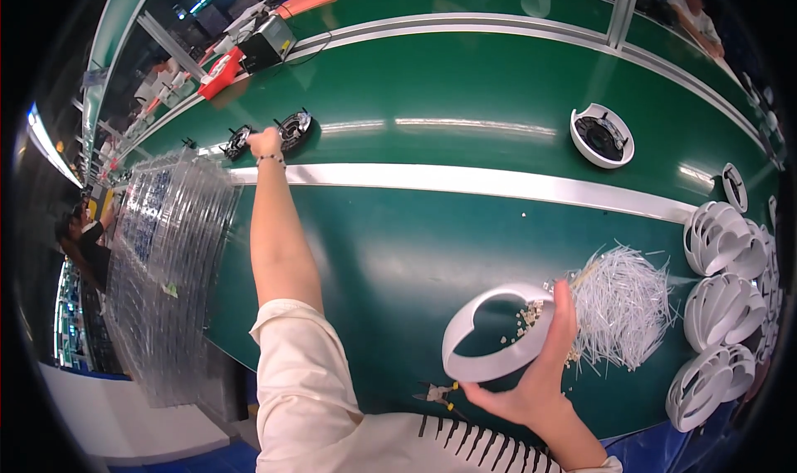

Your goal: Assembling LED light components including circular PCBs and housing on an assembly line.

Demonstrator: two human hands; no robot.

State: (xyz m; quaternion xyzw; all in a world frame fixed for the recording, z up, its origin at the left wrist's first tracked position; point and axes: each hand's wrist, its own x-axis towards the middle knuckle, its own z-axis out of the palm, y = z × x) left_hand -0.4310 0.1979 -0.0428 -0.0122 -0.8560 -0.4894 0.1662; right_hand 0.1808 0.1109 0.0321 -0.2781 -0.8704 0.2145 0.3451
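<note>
Head view: a white ring (490, 368), tilted and with a notch in its rim, is in the right hand (535, 390), whose thumb and fingers are spread wide and hold it from its lower and right-hand sides. Taking that ring as the middle of a clock, small tan chips (529, 317) lie on the green table (390, 249), some seen through its opening toward 2 o'clock. Pliers (436, 392) with yellow on the handles lie near it at 8. A loose heap of thin white strips (623, 311) spreads at about 3, and beyond it, also around 3, stand clusters of more white rings (714, 311). Far off at 10, the left hand (266, 143), with a bracelet (271, 159) at the wrist, reaches over a metal rail (465, 180) to a green belt (448, 83). It is between two round black parts (295, 130), right beside the farther-left one; its fingertips are too small to tell whether they grip. At 1 on the belt sits a white ring with a black part inside (602, 137); a smaller-looking one (734, 187) is at 2. A tall stack of clear plastic trays (170, 265) leans at 9, with a seated person (87, 245) past it. At 11 are a red tray (221, 73) and a box-shaped device (267, 43). Another person (696, 21) is far out at 1.
</note>
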